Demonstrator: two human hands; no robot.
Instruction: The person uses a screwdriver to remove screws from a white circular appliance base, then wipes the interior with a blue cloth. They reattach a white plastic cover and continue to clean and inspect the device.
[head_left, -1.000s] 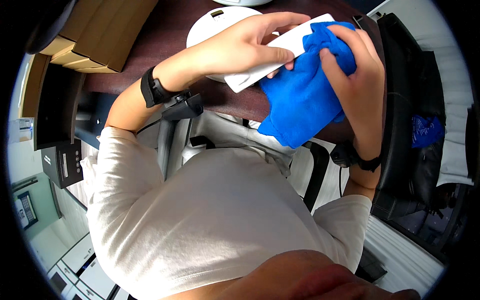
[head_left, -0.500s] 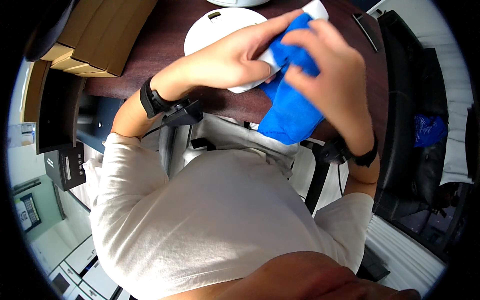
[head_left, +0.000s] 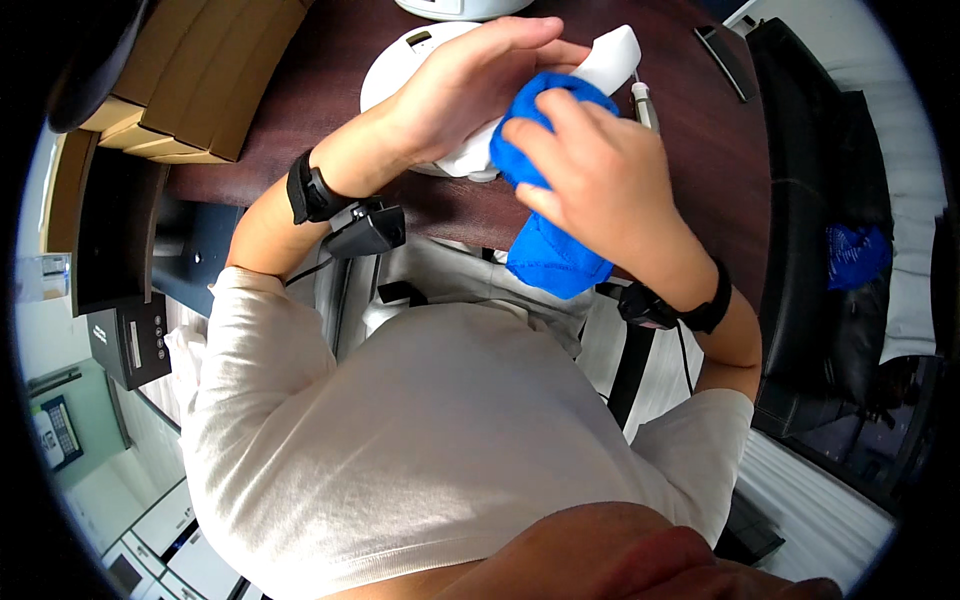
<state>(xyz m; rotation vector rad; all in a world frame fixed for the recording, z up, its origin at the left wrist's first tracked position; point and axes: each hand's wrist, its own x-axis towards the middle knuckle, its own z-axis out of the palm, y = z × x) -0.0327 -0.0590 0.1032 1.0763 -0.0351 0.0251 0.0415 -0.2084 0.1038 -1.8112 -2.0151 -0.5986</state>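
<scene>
My left hand (head_left: 470, 95) supports a long white plastic piece (head_left: 610, 62) from its far side, fingers fairly straight and its palm behind the piece. A blue cloth (head_left: 560, 250) is bunched over the middle of that piece. Gripping the cloth and pressing it on the piece is my right hand (head_left: 610, 175), fingers curled. One squared end of the white piece sticks out at the upper right, and its other end shows below my left palm. Behind my left hand, a round white disc (head_left: 385, 75) with a small dark slot lies on the dark wooden table (head_left: 700, 160).
A slim tool with a pale handle (head_left: 645, 108) lies just right of the white piece. Farther right is a phone (head_left: 725, 62). Cardboard boxes (head_left: 210, 80) stand at the far left, and a white rounded object (head_left: 460, 8) is at the back. A black couch (head_left: 820, 220) is at right.
My right hand and the cloth have slid left and nearer along the white piece, baring its upper-right end. My left fingers have straightened. The slim tool has come into sight.
</scene>
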